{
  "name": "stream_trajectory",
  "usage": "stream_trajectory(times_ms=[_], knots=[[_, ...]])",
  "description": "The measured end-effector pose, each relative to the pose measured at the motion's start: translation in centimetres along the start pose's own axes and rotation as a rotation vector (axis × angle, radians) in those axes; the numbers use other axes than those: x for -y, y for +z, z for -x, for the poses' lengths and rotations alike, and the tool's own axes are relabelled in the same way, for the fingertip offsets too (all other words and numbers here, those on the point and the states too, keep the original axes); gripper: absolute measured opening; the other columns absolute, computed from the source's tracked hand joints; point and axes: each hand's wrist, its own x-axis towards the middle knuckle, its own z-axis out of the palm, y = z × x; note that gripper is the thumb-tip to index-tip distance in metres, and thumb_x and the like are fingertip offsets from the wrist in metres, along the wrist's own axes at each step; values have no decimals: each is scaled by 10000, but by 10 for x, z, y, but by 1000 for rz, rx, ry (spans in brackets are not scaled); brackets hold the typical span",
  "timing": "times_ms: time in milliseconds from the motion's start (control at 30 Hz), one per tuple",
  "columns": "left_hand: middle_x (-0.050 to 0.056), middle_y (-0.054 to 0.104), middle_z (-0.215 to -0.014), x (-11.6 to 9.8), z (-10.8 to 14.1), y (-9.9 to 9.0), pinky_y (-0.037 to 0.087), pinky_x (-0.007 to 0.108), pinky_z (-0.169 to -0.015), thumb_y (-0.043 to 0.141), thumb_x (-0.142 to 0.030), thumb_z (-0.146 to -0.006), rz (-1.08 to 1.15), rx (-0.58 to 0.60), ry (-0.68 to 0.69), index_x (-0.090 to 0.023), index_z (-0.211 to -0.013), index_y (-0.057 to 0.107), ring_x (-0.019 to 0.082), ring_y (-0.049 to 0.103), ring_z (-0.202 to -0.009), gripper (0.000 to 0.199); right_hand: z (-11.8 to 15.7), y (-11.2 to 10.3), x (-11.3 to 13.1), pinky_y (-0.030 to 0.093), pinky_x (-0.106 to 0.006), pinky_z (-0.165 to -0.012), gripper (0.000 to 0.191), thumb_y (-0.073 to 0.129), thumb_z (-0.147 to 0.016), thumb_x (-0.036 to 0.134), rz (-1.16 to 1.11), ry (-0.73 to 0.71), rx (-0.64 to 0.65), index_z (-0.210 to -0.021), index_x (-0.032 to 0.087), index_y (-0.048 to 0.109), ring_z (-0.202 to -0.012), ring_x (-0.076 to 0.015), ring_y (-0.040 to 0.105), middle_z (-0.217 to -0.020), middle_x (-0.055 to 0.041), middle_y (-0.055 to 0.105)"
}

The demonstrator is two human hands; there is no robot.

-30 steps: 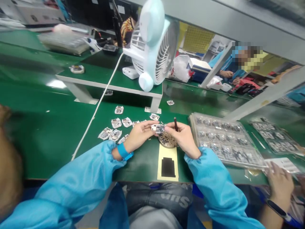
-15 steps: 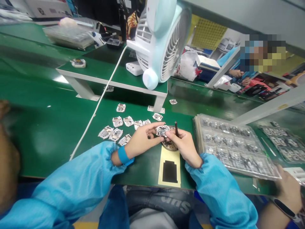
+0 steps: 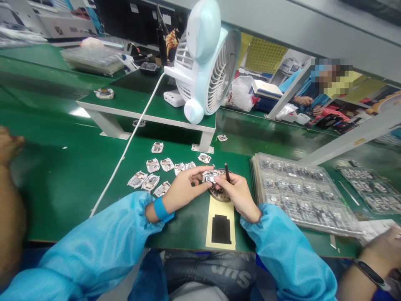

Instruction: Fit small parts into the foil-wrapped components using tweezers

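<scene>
Head view: our left grip (image 3: pixel 184 184) pinches a small white case (image 3: pixel 209 177) at its left side. Our right grip (image 3: pixel 238 191) is closed around a dark stick (image 3: pixel 227 172), one end pointing up, while its fingertips press on the right side of the case. We place the case between both grips, over a round plate (image 3: pixel 221 195); contact between the two cannot be told. Nearer us than the grips, a yellow card (image 3: pixel 216 207) with a black patch (image 3: pixel 221 230) lies on the green tabletop (image 3: pixel 78 188). Left of and beyond the left grip, we see similar loose cases (image 3: pixel 153 165). Right of the right grip: stacked clear trays (image 3: pixel 291 190) holding small parts. Beyond both grips, a fan (image 3: pixel 203 46) stands on a raised shelf (image 3: pixel 131 98).
</scene>
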Motion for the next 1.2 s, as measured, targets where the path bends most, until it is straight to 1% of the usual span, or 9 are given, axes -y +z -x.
stream_trajectory(times_ms=[167, 267, 333, 433, 533, 633, 933, 1067, 1200], knots=[[29, 703, -806, -7, 2, 1, 510, 281, -661, 754, -316, -845, -186, -93, 81, -213, -1268, 743, 153, 558, -658, 436, 0, 2, 2, 464, -270, -639, 338, 830, -771, 480, 14, -29, -11, -672, 172, 732, -604, -120, 581, -647, -15, 687], [52, 758, -933, -12, 4, 2, 548, 313, -772, 754, -319, -855, -302, -142, 194, -231, -1217, 776, 175, 608, -742, 373, 0, 2, 4, 459, -269, -613, 391, 818, -774, 499, 2, -46, 4, -610, 169, 687, -592, -120, 569, -632, -16, 666], [60, 776, -1007, -12, 5, 2, 564, 334, -814, 771, -343, -847, -322, -154, 201, -235, -1203, 784, 187, 635, -773, 372, 0, 2, 4, 472, -272, -622, 381, 826, -761, 495, -10, -59, 3, -625, 172, 677, -610, -127, 581, -649, -15, 663], [66, 783, -1091, -6, 3, 2, 594, 354, -842, 809, -388, -818, -224, -152, 97, -225, -1232, 766, 209, 690, -837, 447, -2, 3, 1, 512, -278, -694, 330, 890, -684, 431, -49, -100, -42, -779, 186, 689, -694, -143, 628, -751, -4, 691], [102, 754, -1231, -1, 1, 3, 604, 389, -960, 853, -404, -773, 8, -89, -6, -187, -1261, 736, 264, 728, -1050, 547, -3, 4, -1, 546, -294, -789, 388, 902, -669, 384, -125, -127, -17, -935, 198, 688, -799, -159, 675, -856, -6, 717], [128, 738, -1270, -1, -1, 6, 594, 417, -1016, 877, -410, -746, 124, -52, -46, -166, -1262, 722, 293, 719, -1133, 591, -4, 5, -1, 562, -293, -780, 383, 880, -692, 401, -174, -105, 18, -957, 202, 688, -796, -155, 682, -868, -3, 715], [90, 754, -1208, 10, -5, 1, 599, 293, -791, 837, -406, -797, 70, -100, -65, -206, -1239, 744, 201, 715, -886, 494, -5, 6, -1, 529, -249, -639, 414, 871, -688, 447, -186, -120, 37, -954, 198, 676, -708, -139, 657, -803, 26, 651], [77, 768, -1083, 9, -7, 2, 555, 265, -747, 834, -353, -798, 152, -81, -109, -190, -1258, 737, 151, 663, -782, 497, -1, -2, -1, 516, -244, -659, 462, 848, -742, 423, 8, -296, 1, -1126, 236, 673, -750, -135, 633, -902, 15, 656], [53, 754, -936, 2, -6, 4, 488, 250, -637, 808, -337, -800, 144, -77, -94, -174, -1260, 740, 133, 595, -678, 493, -2, -11, -1, 507, -284, -754, 293, 792, -830, 380, 341, -560, 47, -1087, 249, 747, -823, -170, 628, -918, -22, 689]])
